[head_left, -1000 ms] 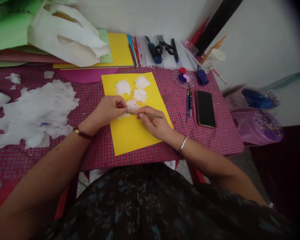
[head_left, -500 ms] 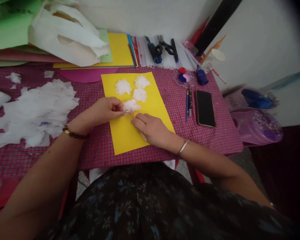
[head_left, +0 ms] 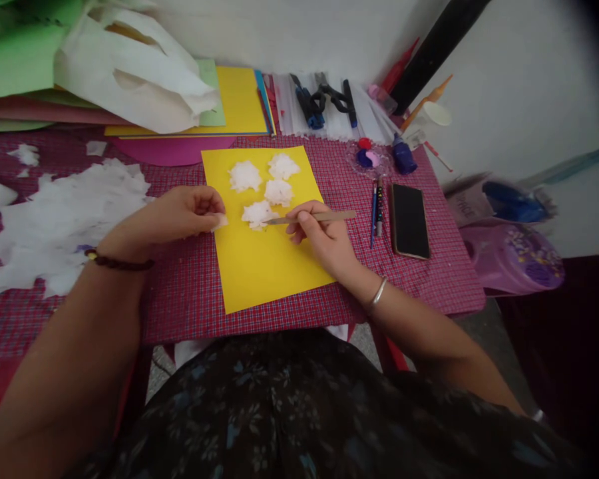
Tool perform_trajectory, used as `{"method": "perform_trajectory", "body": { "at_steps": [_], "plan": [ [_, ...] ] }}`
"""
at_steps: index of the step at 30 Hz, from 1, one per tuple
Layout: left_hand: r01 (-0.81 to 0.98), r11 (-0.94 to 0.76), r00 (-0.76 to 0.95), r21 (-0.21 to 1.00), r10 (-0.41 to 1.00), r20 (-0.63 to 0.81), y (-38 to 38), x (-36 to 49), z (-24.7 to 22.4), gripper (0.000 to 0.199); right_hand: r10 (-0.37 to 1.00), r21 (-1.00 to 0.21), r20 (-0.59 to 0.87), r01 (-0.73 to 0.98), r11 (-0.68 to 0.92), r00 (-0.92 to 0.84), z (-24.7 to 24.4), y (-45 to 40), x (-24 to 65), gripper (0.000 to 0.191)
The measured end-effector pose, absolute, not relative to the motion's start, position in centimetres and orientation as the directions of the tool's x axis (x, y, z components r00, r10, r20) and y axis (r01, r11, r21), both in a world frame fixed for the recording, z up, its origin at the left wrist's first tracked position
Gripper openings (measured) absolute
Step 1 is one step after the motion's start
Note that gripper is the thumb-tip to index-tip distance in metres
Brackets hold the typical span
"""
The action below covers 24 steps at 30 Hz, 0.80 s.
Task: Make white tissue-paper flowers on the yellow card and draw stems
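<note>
A yellow sheet of paper (head_left: 274,273) lies on the checked cloth, bearing several fluffy white paper clusters (head_left: 245,175). Between thumb and fingers, my right hand (head_left: 324,236) grips a slim wooden stick (head_left: 334,215). The stick's pointed tip touches the lowest white cluster (head_left: 257,215), or hovers just over it; I cannot tell which. At the sheet's left edge, my left hand (head_left: 190,211) is closed in a pinch on a small white paper piece (head_left: 220,221). Farther left spreads a large heap of white paper pieces (head_left: 74,213).
A phone (head_left: 410,221) and thin brushes or pens (head_left: 376,209) lie right of the sheet. Behind them are a paint palette (head_left: 367,158) and a purple bottle (head_left: 403,154). Scissors (head_left: 329,93) rest at the back by the wall. Coloured papers (head_left: 239,100) are stacked back left.
My left hand has moved left off the lowest cluster with a white paper piece. My right hand has shifted right and up, and the stick now points left at that cluster.
</note>
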<state>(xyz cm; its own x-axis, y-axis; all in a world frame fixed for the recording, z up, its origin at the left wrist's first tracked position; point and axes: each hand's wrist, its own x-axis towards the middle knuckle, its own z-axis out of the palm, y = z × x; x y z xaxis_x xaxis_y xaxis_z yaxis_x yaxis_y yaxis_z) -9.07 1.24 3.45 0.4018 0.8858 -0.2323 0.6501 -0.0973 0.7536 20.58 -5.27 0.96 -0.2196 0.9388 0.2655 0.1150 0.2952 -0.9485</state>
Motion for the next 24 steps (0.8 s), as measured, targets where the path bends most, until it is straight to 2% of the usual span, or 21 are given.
{"method": "perform_trajectory", "body": {
  "at_steps": [3, 5, 7, 10, 13, 15, 20, 24],
  "plan": [
    [0.742, -0.172, 0.317, 0.648, 0.942, -0.113, 0.4, -8.1, 3.9, 0.018, 0.973, -0.983, 0.171, 0.046, 0.180, -0.155, 1.0, -4.6, 20.9, 0.044],
    [0.818, -0.236, 0.245, 0.524, 0.968, 0.052, -0.3, -7.5, 4.2, 0.015, 0.983, -0.990, 0.140, 0.018, 0.143, -0.115, 1.0, -4.2, 21.2, 0.044],
    [0.852, -0.299, 0.221, 0.430, 0.950, 0.222, -1.0, -6.7, 4.4, 0.014, 0.988, -0.992, 0.129, 0.003, 0.130, -0.085, 0.9, -3.8, 21.5, 0.042],
    [0.835, -0.393, 0.248, 0.386, 0.894, 0.374, -2.1, -5.2, 4.4, 0.013, 0.989, -0.991, 0.134, 0.015, 0.136, -0.068, 0.6, -3.3, 21.8, 0.039],
    [0.761, -0.463, 0.287, 0.454, 0.868, 0.405, -3.0, -3.6, 3.8, 0.010, 0.982, -0.983, 0.168, 0.066, 0.173, -0.083, 0.5, -3.1, 22.0, 0.039],
    [0.706, -0.496, 0.315, 0.506, 0.859, 0.403, -3.3, -2.8, 3.3, 0.010, 0.970, -0.959, 0.223, 0.157, 0.236, -0.093, 0.8, -3.4, 22.0, 0.038],
    [0.676, -0.477, 0.307, 0.562, 0.875, 0.374, -3.2, -2.3, 2.0, 0.014, 0.904, -0.782, 0.372, 0.454, 0.426, -0.208, 2.1, -5.0, 21.6, 0.033],
    [0.685, -0.449, 0.299, 0.574, 0.891, 0.341, -2.6, -2.4, 1.5, 0.016, 0.855, -0.680, 0.375, 0.520, 0.516, -0.357, 2.4, -5.8, 20.9, 0.032]
  ]
}}
